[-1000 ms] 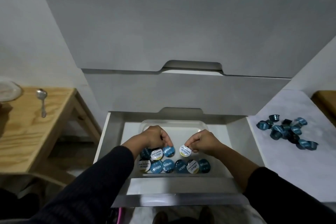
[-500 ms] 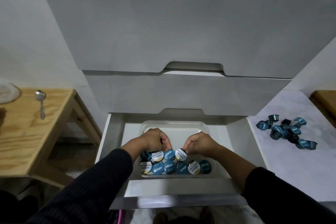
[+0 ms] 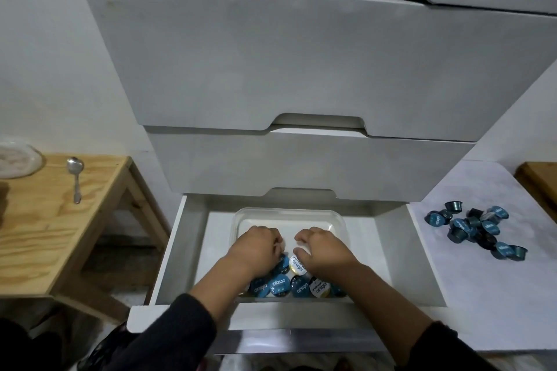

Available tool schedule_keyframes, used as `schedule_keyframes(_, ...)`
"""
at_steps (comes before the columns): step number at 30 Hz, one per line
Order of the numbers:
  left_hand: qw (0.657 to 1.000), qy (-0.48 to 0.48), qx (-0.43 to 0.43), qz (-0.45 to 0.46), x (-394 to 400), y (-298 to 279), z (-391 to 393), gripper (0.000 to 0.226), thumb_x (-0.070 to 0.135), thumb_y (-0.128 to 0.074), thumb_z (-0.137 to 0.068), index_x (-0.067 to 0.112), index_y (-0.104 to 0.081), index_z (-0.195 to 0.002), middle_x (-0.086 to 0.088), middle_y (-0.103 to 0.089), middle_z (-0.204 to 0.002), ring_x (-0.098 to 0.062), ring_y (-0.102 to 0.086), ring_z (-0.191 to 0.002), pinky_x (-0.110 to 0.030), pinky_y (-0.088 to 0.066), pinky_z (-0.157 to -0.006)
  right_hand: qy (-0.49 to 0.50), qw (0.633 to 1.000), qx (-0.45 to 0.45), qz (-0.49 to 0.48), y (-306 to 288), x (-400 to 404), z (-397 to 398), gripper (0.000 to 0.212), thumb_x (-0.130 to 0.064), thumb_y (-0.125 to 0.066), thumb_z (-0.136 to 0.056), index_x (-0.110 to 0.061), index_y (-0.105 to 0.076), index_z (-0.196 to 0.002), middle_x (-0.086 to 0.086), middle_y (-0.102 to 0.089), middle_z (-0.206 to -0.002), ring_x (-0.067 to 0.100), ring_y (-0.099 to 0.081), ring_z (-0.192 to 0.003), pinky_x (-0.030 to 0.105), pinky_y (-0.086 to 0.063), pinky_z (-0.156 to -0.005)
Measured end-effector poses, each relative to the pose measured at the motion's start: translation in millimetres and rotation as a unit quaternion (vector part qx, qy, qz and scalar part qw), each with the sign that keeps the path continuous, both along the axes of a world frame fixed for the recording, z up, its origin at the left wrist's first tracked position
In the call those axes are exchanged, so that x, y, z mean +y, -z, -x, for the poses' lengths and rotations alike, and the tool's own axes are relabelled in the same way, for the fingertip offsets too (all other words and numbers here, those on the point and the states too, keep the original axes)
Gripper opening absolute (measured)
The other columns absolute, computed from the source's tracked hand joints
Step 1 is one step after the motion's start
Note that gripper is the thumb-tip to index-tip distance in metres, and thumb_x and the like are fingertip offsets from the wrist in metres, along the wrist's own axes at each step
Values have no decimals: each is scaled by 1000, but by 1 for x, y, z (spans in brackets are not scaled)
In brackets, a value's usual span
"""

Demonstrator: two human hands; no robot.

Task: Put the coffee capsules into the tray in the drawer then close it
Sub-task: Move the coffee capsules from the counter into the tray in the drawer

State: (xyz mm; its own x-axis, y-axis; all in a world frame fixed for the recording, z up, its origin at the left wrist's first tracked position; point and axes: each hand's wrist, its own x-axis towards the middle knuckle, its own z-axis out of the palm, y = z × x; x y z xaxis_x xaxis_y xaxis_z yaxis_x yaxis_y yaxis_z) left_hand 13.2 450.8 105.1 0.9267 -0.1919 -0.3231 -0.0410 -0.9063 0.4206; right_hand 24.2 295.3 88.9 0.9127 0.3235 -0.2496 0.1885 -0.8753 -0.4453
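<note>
A: Where are the coffee capsules found?
B: A row of capsules in the tray [image 3: 278,287] is seen lid-up along the near edge of the clear tray [image 3: 289,214], which is set inside the open drawer [image 3: 184,250]. A loose pile of capsules [image 3: 476,227] is left on the white counter [image 3: 482,295] to the right, well apart from the drawer.

A: What can be read on the lids?
B: White lettering is printed on the blue lids and dark lettering on a white-and-yellow one [image 3: 297,263]; the word is too blurred to be spelled with certainty.

A: How are the hands held?
B: The left hand [image 3: 257,245] is curled, knuckles up, over the capsules; whether one is held cannot be told. The right hand [image 3: 324,247] is bent likewise, its thumb resting on the white lid.

A: And around it?
B: A spoon [image 3: 75,178] is laid on the wooden table [image 3: 45,235] at left. Closed drawer fronts [image 3: 301,69] are stacked above.
</note>
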Motion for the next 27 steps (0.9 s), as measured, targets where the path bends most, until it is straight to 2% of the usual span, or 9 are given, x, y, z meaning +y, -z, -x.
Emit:
schedule_keyframes(2, 998, -24, -50, -7, -6, -4, 12, 31, 23, -43, -93, 14, -55, -120, -9, -59, -120, -24, -56, -107, -33, -48, -89, -3, 998, -58, 30, -1, 4, 6, 40, -29, -43, -94, -13, -47, -130, 7, -48, -134, 22, -45, -122, 31, -40, -97)
schedule_keyframes(4, 994, -50, -101, -16, -11, -7, 22, 33, 25, -40, -95, 14, -51, -125, -6, -55, -125, -21, -51, -116, -30, -45, -91, 11, 990, -131, 41, -4, 8, 14, 38, -30, -39, -94, -10, -50, -126, 7, -52, -129, 22, -47, -120, 31, -42, -94)
schedule_keyframes(7, 984, -86, -152, -34, -19, -15, 34, 36, 30, -34, -97, 16, -44, -129, -1, -49, -132, -16, -42, -125, -26, -41, -93, 33, 967, -251, 14, -12, 12, 27, 38, -32, -39, -82, -10, -68, -90, 5, -68, -91, 21, -66, -86, 21, -52, -70)
schedule_keyframes(9, 980, -104, -167, -39, -24, -21, 40, 37, 31, -32, -98, 18, -41, -131, 0, -45, -135, -14, -39, -127, -24, -40, -93, 24, 949, -315, 6, -13, 9, 32, 33, -31, -41, -78, -12, -68, -77, 3, -67, -76, 19, -66, -71, 20, -52, -62)
schedule_keyframes(12, 977, -117, -178, -32, -35, -31, 49, 38, 33, -30, -99, 21, -35, -134, 2, -40, -139, -13, -36, -129, -23, -39, -97, 11, 915, -402, -24, -15, -3, 44, 22, -19, -50, -85, -4, -66, -81, 12, -67, -78, 28, -65, -74, 29, -56, -66)
schedule_keyframes(15, 977, -114, -182, -9, -53, -38, 57, 44, 35, -36, -97, 24, -28, -139, 3, -34, -144, -13, -32, -133, -24, -35, -103, -13, 868, -497, 9, -19, -23, 52, 16, -11, -49, -90, 1, -58, -85, 16, -70, -80, 33, -68, -74, 32, -58, -67)
schedule_keyframes(18, 977, -102, -184, 15, -79, -42, 61, 44, 34, -36, -97, 26, -26, -139, 4, -34, -145, -12, -30, -134, -23, -34, -105, -20, 873, -481, 76, -19, -55, 54, 21, -15, -53, -92, 0, -66, -84, 16, -73, -88, 32, -70, -83, 34, -59, -73)
schedule_keyframes(21, 978, -94, -180, 39, -115, -44, 58, 51, 34, -47, -93, 27, -26, -139, 4, -33, -145, -13, -31, -134, -25, -32, -108, -26, 875, -461, 147, -17, -100, 49, 23, -17, -54, -93, -5, -69, -80, 16, -73, -93, 31, -70, -87, 33, -60, -73)
schedule_keyframes(27, 967, -79, -225, 91, -225, -43, 44, 36, 31, -44, -95, 21, -50, -128, -1, -55, -129, -17, -49, -122, -27, -41, -100, 14, 899, -407, 160, -21, -215, 37, 21, -6, -54, -87, -3, -65, -69, 17, -72, -87, 32, -67, -80, 31, -58, -67)
